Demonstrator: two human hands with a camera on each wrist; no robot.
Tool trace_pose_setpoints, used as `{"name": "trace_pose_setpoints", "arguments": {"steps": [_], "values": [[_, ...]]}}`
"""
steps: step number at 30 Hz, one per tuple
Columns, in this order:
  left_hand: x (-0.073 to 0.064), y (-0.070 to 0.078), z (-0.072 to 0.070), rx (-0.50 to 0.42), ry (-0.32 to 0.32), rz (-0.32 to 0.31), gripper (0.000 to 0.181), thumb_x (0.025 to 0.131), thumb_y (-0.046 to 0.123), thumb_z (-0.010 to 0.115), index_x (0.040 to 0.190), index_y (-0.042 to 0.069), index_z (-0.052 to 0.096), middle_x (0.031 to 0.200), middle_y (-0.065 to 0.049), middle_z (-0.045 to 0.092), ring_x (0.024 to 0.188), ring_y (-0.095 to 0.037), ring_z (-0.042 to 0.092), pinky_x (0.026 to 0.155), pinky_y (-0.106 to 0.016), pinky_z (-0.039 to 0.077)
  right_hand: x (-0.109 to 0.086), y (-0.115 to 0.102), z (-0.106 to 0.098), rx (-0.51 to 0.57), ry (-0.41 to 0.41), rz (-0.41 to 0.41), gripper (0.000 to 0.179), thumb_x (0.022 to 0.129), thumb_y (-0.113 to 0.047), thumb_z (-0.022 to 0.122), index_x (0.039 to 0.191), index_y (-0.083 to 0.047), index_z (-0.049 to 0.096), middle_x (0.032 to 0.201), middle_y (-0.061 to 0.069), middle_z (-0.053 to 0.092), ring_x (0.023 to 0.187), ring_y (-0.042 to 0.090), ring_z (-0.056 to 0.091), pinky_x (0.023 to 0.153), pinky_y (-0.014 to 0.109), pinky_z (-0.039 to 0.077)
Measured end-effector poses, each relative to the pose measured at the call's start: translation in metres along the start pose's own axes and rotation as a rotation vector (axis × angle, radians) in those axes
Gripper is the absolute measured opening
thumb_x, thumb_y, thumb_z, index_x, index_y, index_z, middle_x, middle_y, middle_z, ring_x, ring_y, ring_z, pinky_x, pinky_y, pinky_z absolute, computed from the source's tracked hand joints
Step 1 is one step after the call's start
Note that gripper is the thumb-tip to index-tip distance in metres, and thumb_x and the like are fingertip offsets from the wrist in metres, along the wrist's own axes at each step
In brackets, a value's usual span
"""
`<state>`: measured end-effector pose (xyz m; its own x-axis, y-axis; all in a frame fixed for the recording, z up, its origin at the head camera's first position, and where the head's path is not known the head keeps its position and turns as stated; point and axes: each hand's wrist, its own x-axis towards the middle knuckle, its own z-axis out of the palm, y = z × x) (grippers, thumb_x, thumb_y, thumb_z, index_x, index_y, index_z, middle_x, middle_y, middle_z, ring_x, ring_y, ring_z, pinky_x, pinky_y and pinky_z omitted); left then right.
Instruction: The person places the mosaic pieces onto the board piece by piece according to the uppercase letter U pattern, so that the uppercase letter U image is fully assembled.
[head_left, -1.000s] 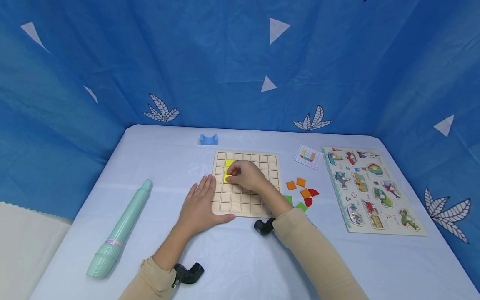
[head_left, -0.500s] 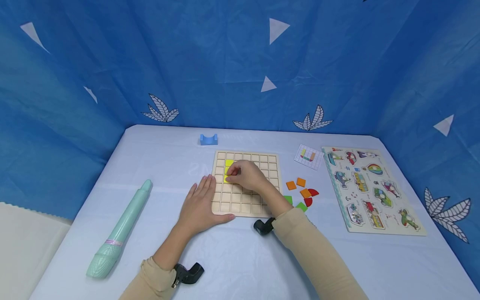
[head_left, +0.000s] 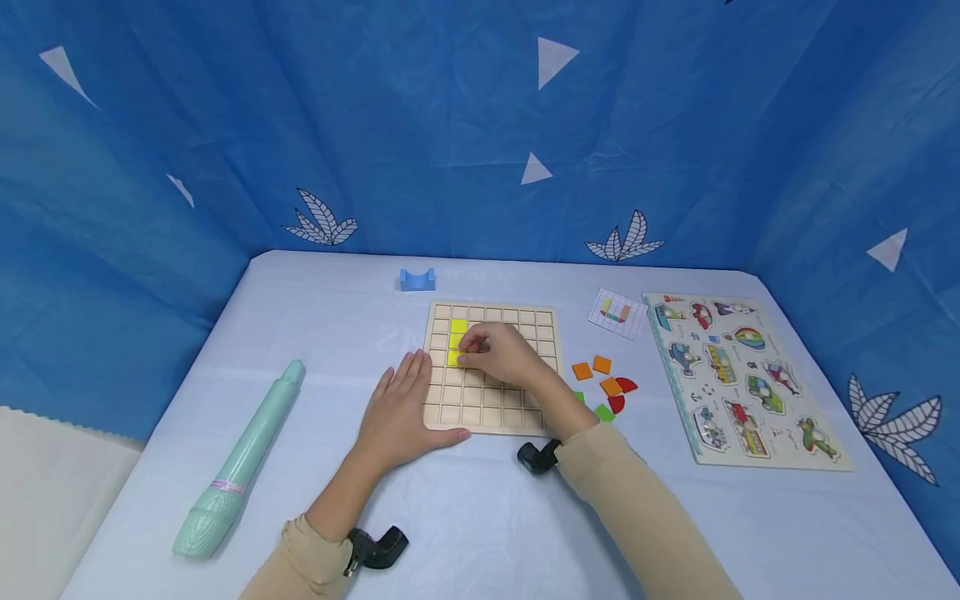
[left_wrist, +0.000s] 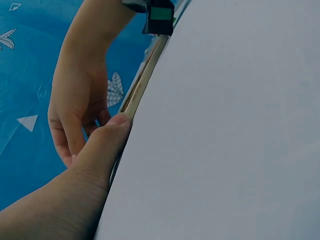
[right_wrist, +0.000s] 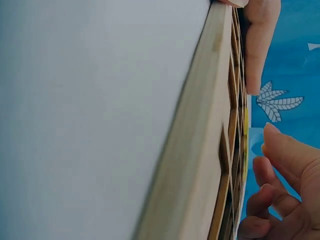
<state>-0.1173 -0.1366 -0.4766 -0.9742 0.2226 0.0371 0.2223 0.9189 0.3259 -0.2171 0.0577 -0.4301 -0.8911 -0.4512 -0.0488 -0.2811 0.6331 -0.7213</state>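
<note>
A square wooden grid board (head_left: 491, 408) lies flat on the table. Yellow square tiles (head_left: 458, 326) sit in a column in its upper left cells. My left hand (head_left: 397, 408) rests along the board's left side with straight fingers, its thumb at the near edge; the left wrist view shows that thumb (left_wrist: 107, 142) against the wooden rim. Over the board, beside the yellow tiles, my right hand (head_left: 501, 354) has its fingers loosely bent. In the right wrist view its thumb (right_wrist: 287, 150) is apart from the curled fingers, with nothing visible between them.
Right of the board lie orange squares (head_left: 602, 364), green squares (head_left: 604, 413) and red quarter-round pieces (head_left: 626, 385). A pattern card (head_left: 618, 314) is behind them, and a picture puzzle board (head_left: 742, 379) stands farther right. A mint-green microphone-shaped object (head_left: 247, 450) lies left; a blue block (head_left: 417, 280) sits behind.
My right hand has drawn back slightly to the right, uncovering more of the yellow tiles. The left hand has stayed in place.
</note>
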Motion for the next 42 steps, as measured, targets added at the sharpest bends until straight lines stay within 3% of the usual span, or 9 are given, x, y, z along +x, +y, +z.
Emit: {"name": "trace_pose_setpoints", "arguments": {"steps": [10, 14, 23, 29, 42], "values": [[0.0, 0.0, 0.0, -0.001, -0.006, -0.016, 0.135, 0.066, 0.096, 0.048, 0.159, 0.004, 0.013, 0.167, -0.011, 0.011, 0.157, -0.025, 0.007, 0.126, -0.05, 0.011, -0.033, 0.006, -0.039, 0.015, 0.004, 0.061, 0.022, 0.09, -0.028, 0.074, 0.108, -0.016, 0.072, 0.093, -0.001, 0.063, 0.069, 0.021, 0.052, 0.061, 0.03, 0.046], [-0.001, -0.001, 0.0, -0.008, -0.005, -0.019, 0.135, 0.066, 0.095, 0.05, 0.159, 0.003, 0.014, 0.167, -0.011, 0.011, 0.156, -0.026, 0.007, 0.126, -0.05, 0.011, -0.047, 0.013, -0.055, 0.011, 0.028, 0.077, 0.024, 0.09, -0.027, 0.074, 0.11, -0.015, 0.071, 0.093, 0.0, 0.063, 0.073, 0.022, 0.052, 0.062, 0.03, 0.046], [-0.002, 0.001, -0.002, -0.022, -0.001, -0.017, 0.134, 0.067, 0.091, 0.055, 0.158, 0.003, 0.014, 0.167, -0.011, 0.011, 0.156, -0.026, 0.008, 0.126, -0.05, 0.01, -0.081, 0.037, -0.087, -0.046, 0.1, 0.106, 0.026, 0.092, -0.027, 0.072, 0.114, -0.014, 0.07, 0.095, 0.001, 0.064, 0.071, 0.022, 0.052, 0.055, 0.029, 0.044], [-0.001, 0.002, -0.002, -0.025, -0.004, -0.018, 0.133, 0.067, 0.09, 0.056, 0.159, 0.003, 0.013, 0.167, -0.011, 0.011, 0.156, -0.026, 0.007, 0.126, -0.051, 0.01, -0.101, 0.056, -0.102, -0.043, 0.111, 0.176, 0.025, 0.092, -0.025, 0.072, 0.115, -0.015, 0.069, 0.095, 0.003, 0.063, 0.068, 0.024, 0.053, 0.05, 0.029, 0.045], [-0.001, 0.002, 0.0, -0.016, -0.007, -0.014, 0.133, 0.068, 0.091, 0.054, 0.159, 0.003, 0.013, 0.167, -0.011, 0.011, 0.157, -0.026, 0.007, 0.126, -0.05, 0.009, -0.142, 0.094, -0.115, -0.092, 0.087, 0.263, 0.018, 0.09, -0.018, 0.073, 0.107, -0.014, 0.07, 0.092, 0.004, 0.065, 0.079, 0.022, 0.053, 0.065, 0.026, 0.045]]}}
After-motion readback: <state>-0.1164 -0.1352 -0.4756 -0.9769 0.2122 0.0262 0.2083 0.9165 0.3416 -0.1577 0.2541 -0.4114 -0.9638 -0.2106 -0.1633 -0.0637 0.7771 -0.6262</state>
